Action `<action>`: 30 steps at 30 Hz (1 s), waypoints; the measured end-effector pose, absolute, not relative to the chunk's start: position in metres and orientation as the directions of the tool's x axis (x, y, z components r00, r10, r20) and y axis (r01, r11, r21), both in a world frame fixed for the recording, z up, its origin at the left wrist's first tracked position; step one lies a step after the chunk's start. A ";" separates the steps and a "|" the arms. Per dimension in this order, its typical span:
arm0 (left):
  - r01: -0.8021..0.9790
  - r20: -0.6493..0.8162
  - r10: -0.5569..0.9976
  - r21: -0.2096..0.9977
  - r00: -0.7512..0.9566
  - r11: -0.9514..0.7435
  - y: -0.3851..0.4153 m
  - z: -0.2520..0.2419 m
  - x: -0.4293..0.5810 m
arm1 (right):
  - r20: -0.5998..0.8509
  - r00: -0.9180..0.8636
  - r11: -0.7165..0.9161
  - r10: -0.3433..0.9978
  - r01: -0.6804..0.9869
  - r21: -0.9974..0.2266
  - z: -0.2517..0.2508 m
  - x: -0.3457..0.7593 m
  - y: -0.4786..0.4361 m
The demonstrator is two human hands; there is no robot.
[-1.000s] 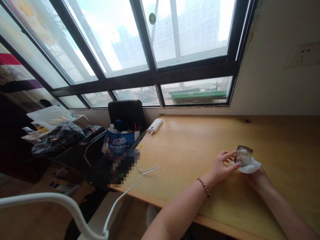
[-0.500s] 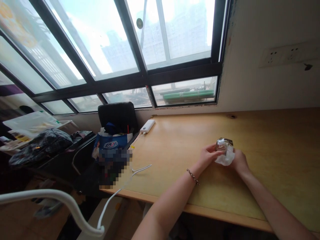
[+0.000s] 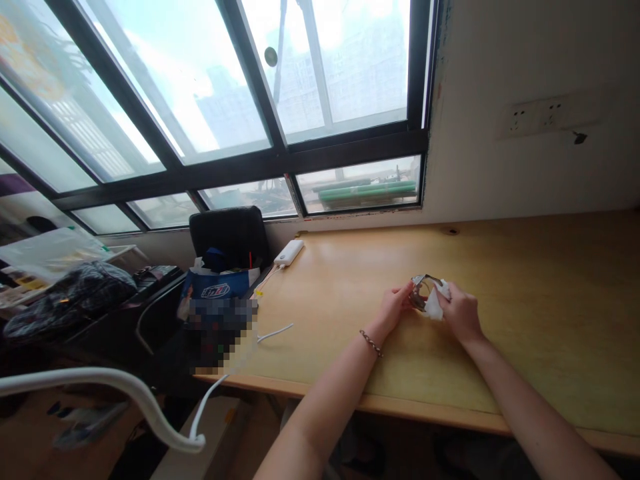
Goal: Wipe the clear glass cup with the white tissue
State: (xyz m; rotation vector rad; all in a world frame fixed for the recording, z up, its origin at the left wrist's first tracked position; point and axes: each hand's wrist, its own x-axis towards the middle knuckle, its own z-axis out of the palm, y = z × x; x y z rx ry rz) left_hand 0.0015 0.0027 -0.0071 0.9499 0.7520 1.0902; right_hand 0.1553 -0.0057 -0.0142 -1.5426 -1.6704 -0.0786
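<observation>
A small clear glass (image 3: 421,291) is held just above the wooden desk (image 3: 525,293), tipped with its mouth toward me. My left hand (image 3: 394,308) grips its left side with closed fingers. My right hand (image 3: 460,312) presses a white tissue (image 3: 434,305) against the right rim, fingers closed on it. A braided bracelet (image 3: 371,343) sits on my left wrist.
A white power bank (image 3: 289,253) with a cable lies at the desk's far left corner. A black chair (image 3: 229,235) holding a blue-and-white bag (image 3: 215,288) stands left of the desk. A white lamp arm (image 3: 125,393) curves at lower left. Wall sockets (image 3: 543,115) are above.
The glass has been tipped from upright so its mouth faces me. The tissue has moved from under the glass to its rim. Both hands sit closer together, and the camera has shifted right.
</observation>
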 end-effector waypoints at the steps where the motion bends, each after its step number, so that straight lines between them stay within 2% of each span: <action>1: -0.373 -0.041 0.957 0.916 0.285 0.151 0.003 -0.009 0.001 | 0.584 0.125 0.236 0.802 0.832 -0.501 -0.013 0.154 -0.006; 5: -0.289 0.036 0.953 0.956 0.301 0.055 0.001 -0.008 0.002 | 0.481 0.182 0.203 0.858 0.739 -0.643 -0.009 0.150 -0.006; 7: -0.255 0.086 0.937 0.967 0.339 0.003 -0.002 -0.004 0.003 | 0.351 0.260 0.141 0.899 0.588 -0.797 -0.007 0.148 -0.005; 8: -0.256 0.106 0.930 0.967 0.353 -0.012 -0.003 -0.001 0.004 | 0.246 0.265 0.107 0.932 0.446 -0.889 -0.007 0.146 -0.004; 10: -0.279 0.120 0.921 0.960 0.370 -0.014 -0.005 0.002 0.006 | 0.037 0.114 0.028 0.993 0.084 -0.996 -0.006 0.143 -0.004; 11: -0.297 0.127 0.919 0.955 0.374 -0.011 -0.006 0.002 0.007 | -0.007 0.035 -0.006 0.999 -0.025 -1.000 -0.006 0.141 -0.004; 13: -0.325 0.151 0.910 0.946 0.386 -0.019 -0.006 0.002 0.008 | -0.062 -0.126 -0.088 0.990 -0.211 -0.974 -0.006 0.138 -0.005; 15: -0.328 0.175 0.900 0.944 0.399 -0.038 -0.004 -0.001 0.008 | -0.085 -0.194 -0.138 0.977 -0.277 -0.951 -0.006 0.136 -0.007; 16: -0.319 0.175 0.901 0.947 0.396 -0.043 -0.003 -0.003 0.007 | -0.087 -0.182 -0.129 0.979 -0.231 -0.964 -0.007 0.136 -0.007; 18: -0.281 0.145 0.920 0.959 0.364 -0.040 0.000 -0.006 0.006 | -0.062 -0.082 -0.061 0.995 0.014 -0.998 -0.008 0.137 -0.007; 20: -0.231 0.100 0.946 0.972 0.309 -0.027 0.004 -0.009 0.005 | -0.007 0.022 -0.012 1.000 0.250 -0.968 -0.009 0.140 -0.005; 23: -0.171 0.059 0.965 0.985 0.254 -0.016 0.008 -0.011 0.005 | 0.202 0.118 0.115 0.972 0.509 -0.853 -0.007 0.144 -0.004; 25: -0.167 0.042 0.966 0.986 0.256 0.001 0.009 -0.011 0.005 | 0.366 0.108 0.202 0.925 0.674 -0.711 -0.003 0.145 -0.006; 27: -0.181 0.020 0.962 0.983 0.272 0.031 0.010 -0.011 0.005 | 0.434 0.077 0.241 0.898 0.739 -0.629 0.000 0.146 -0.008; 30: -0.180 0.000 0.965 0.983 0.261 0.049 0.011 -0.014 0.004 | 0.422 0.084 0.233 0.903 0.728 -0.645 0.001 0.146 -0.007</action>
